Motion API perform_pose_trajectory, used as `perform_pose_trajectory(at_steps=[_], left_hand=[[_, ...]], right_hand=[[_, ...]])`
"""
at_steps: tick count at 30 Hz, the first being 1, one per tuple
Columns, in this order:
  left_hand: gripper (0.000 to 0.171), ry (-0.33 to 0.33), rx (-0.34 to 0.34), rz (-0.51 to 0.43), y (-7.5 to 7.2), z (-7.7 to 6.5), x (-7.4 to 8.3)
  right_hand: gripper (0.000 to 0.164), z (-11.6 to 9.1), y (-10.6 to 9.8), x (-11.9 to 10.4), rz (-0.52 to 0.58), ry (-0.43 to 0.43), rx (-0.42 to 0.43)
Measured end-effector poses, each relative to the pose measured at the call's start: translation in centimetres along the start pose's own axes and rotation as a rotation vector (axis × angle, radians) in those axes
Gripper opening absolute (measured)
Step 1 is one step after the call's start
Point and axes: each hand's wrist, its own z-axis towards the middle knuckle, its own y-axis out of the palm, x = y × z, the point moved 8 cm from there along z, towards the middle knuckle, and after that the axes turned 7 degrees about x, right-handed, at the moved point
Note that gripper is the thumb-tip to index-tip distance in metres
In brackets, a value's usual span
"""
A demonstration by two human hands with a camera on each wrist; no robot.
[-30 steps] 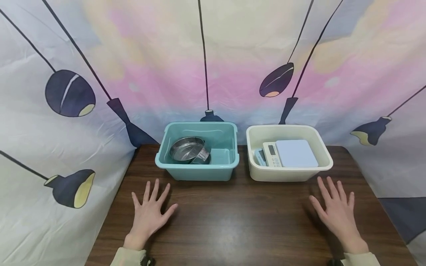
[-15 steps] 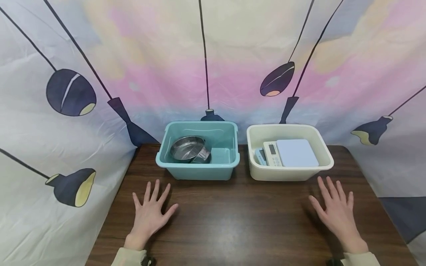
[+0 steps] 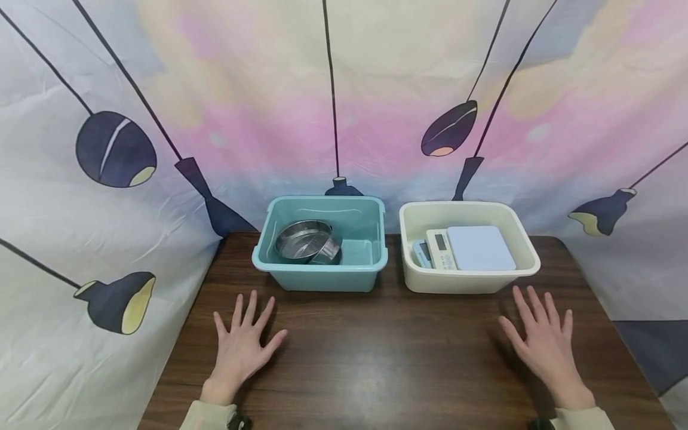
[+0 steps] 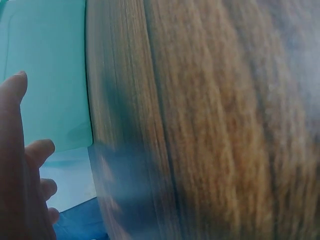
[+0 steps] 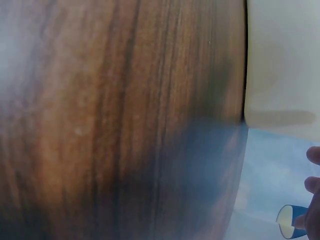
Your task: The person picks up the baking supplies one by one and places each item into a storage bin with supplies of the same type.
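Note:
My left hand is spread flat with straight fingers, holding nothing, in front of a teal plastic tub. Inside that tub lie a round metal sieve and a shiny metal piece leaning beside it. Over on the right, my right hand also has its fingers spread and grips nothing. Its fingertips point toward the near right corner of a cream tub. A kitchen scale with a pale platform and a small display sits in the cream tub, next to a small light-blue item.
Both tubs stand side by side at the back of a dark brown wooden table, a narrow gap between them. Behind the table hangs a pastel cloth printed with dark lamps. A dark band wraps each wrist below the hands.

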Motion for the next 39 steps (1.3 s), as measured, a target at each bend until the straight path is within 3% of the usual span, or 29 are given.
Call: perform_pose_trajectory(at_steps=[33,38,39], left_hand=[[0.085,0.01,-0.005,0.0,0.4,0.1,-0.2],[0.085,0.296,-0.061,-0.081,3.3,7.1,5.2],[0.085,0.297,-0.061,-0.081,3.3,7.1,5.3]], right_hand=[[0.082,-0.3,0.1,0.2,-0.008,0.026,-0.008],[0.082,-10.3,-4.8,2.1,-0.125,0.297,0.08],[0.082,-10.3,-4.8,2.0,-0.124,0.296,0.081]])
